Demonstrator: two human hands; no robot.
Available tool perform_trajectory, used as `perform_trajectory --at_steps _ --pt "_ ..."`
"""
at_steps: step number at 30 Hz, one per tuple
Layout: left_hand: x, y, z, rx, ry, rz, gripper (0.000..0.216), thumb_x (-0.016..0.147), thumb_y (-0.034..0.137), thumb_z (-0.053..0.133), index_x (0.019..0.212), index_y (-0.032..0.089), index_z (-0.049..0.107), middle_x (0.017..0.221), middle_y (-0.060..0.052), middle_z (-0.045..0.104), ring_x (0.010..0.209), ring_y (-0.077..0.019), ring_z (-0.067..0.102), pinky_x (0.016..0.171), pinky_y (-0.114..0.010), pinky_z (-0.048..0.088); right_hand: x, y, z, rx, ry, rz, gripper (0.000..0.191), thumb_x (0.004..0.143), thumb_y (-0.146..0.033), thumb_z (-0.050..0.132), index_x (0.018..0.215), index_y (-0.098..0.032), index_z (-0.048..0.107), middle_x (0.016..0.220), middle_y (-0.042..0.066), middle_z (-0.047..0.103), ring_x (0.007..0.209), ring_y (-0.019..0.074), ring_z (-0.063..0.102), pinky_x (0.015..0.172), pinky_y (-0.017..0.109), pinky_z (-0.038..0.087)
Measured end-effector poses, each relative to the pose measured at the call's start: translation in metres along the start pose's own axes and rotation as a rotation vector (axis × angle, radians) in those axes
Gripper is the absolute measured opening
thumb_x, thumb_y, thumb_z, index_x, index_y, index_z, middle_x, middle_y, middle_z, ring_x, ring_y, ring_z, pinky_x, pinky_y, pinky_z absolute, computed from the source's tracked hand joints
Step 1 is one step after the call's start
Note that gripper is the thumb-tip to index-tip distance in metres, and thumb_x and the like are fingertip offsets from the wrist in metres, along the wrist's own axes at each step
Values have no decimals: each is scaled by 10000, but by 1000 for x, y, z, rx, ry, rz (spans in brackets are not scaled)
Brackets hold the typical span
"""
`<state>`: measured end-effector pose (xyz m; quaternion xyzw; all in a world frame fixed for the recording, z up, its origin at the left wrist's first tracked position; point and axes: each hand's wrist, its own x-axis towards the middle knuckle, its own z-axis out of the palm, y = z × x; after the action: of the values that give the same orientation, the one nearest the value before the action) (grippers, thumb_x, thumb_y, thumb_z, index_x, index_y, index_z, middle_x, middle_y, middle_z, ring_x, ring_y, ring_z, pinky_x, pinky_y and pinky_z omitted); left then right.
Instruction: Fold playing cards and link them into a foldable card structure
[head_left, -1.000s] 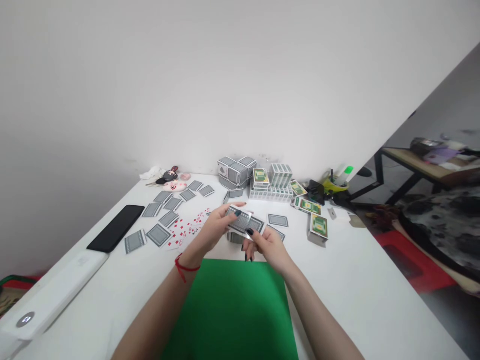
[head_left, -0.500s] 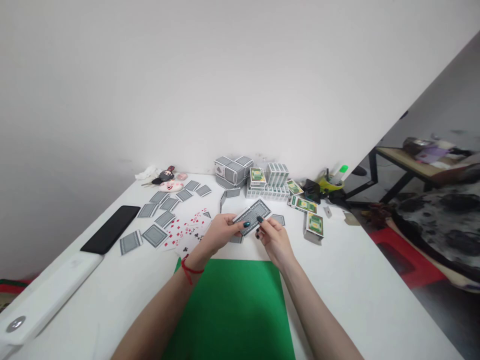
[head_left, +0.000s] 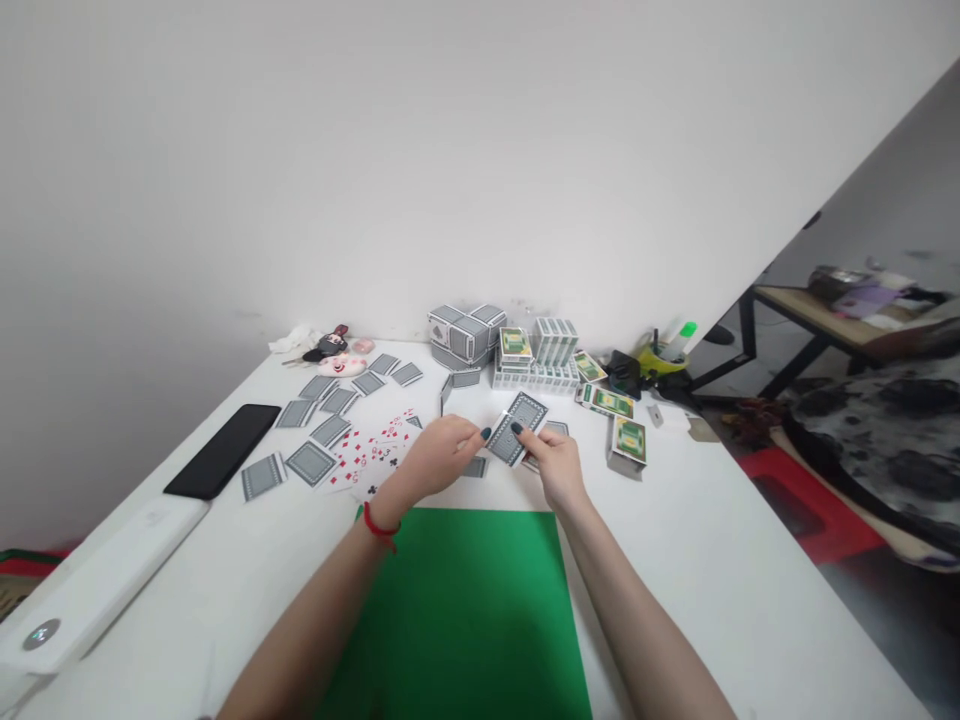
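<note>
Patterned grey-backed playing cards (head_left: 524, 413) are up in front of me, slightly fanned and tilted, just beyond a green mat (head_left: 480, 600). My right hand (head_left: 559, 468) pinches them, thumb on the backs and fingers mostly behind. At their left edge is my left hand (head_left: 448, 452), closed, its thumb tip against the edge and its other fingers curled out of sight. A red string bracelet (head_left: 381, 530) circles my left wrist. Under and beside the hands lie loose cards, one face-down card (head_left: 475, 467) among them. Face-up cards (head_left: 367, 455) spread to the left.
Card stacks (head_left: 469, 335) stand against the wall, beside white-and-green card boxes (head_left: 535, 377). Another box (head_left: 628, 440) sits to the right. Face-down cards (head_left: 311, 463), a black phone (head_left: 223, 450) and a long white device (head_left: 105, 575) are on the left. A yellow-green holder (head_left: 660, 358) carries pens.
The cards have turned more upright and fanned apart a little. My left hand has shifted left, from gripping over their face to their left edge. My right hand keeps its pinch.
</note>
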<state>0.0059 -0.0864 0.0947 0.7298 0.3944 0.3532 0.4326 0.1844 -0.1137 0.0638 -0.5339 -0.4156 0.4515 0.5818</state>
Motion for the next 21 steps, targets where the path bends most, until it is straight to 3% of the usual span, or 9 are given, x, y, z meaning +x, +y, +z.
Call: perform_trajectory --at_steps 1,3,5,8,11,15,18,21 --pt "0 -4 -6 70 -17 71 105 690 308 620 699 228 688 877 -61 684 987 -257 553 969 -393 313 3 3 -3 -14 -4 9 390 617 -490 678 483 -164 512 447 -26 497 437 88 423 442 226 365" --pt "0 -15 -17 218 -82 129 157 641 241 655 793 262 689 1050 -52 643 1167 -290 440 1061 -475 97 8 9 -9 -53 -11 37 409 611 -517 668 479 -172 493 409 -27 484 393 90 417 394 223 343" --pt "0 -25 -23 328 -136 114 147 606 188 655 732 258 679 1019 -41 646 1210 -301 396 1057 -515 -1 8 16 -13 -96 -34 61 406 627 -537 646 513 -176 499 392 -23 493 349 95 417 349 223 330" --pt "2 -33 -27 333 -141 68 56 607 188 639 622 239 656 781 -35 661 1022 -270 535 1040 -472 169 3 26 -14 -96 -130 112 392 672 -549 599 620 -168 527 449 -2 556 330 107 459 313 221 363" --pt "4 -33 -28 218 -100 87 40 626 221 639 616 245 670 662 -39 650 730 -215 580 832 -325 404 -2 32 -13 -12 -250 147 387 660 -505 630 804 -155 550 635 22 631 467 140 583 383 238 476" --pt "5 -30 -32 142 -4 157 48 639 230 643 641 247 688 639 -33 648 617 -188 554 617 -241 411 -3 32 -15 47 -312 146 415 600 -368 706 910 -168 516 664 -27 611 531 120 593 495 265 537" --pt "5 -28 -37 122 20 110 70 667 242 621 663 240 691 658 -27 646 628 -180 549 611 -230 399 -1 28 -19 -42 -301 137 389 578 -307 717 878 -165 515 562 -69 566 394 75 494 383 207 452" --pt "5 -24 -41 93 40 73 80 673 240 613 672 238 693 676 -23 649 652 -181 551 625 -228 401 0 19 -22 -117 -344 118 319 574 -288 711 818 -145 564 569 -44 594 406 70 475 373 180 364"
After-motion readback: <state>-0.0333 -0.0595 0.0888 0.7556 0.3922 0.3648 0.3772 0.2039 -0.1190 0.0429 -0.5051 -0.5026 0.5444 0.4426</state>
